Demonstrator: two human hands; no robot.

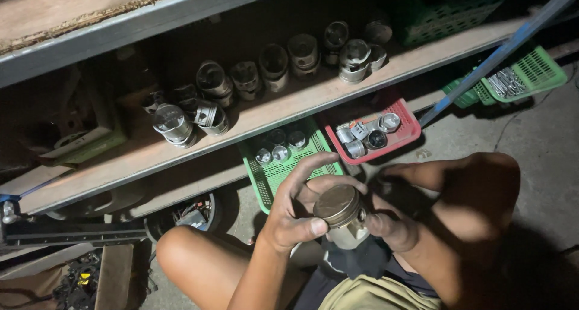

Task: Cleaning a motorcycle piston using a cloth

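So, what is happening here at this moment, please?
A person crouches on the floor before a low shelf and holds a metal piston in both hands. The left hand wraps around its side, thumb on the crown's edge; the right hand supports it from the other side. More pistons stand in a row on the wooden shelf. Below it, a green basket and a red basket hold a few more.
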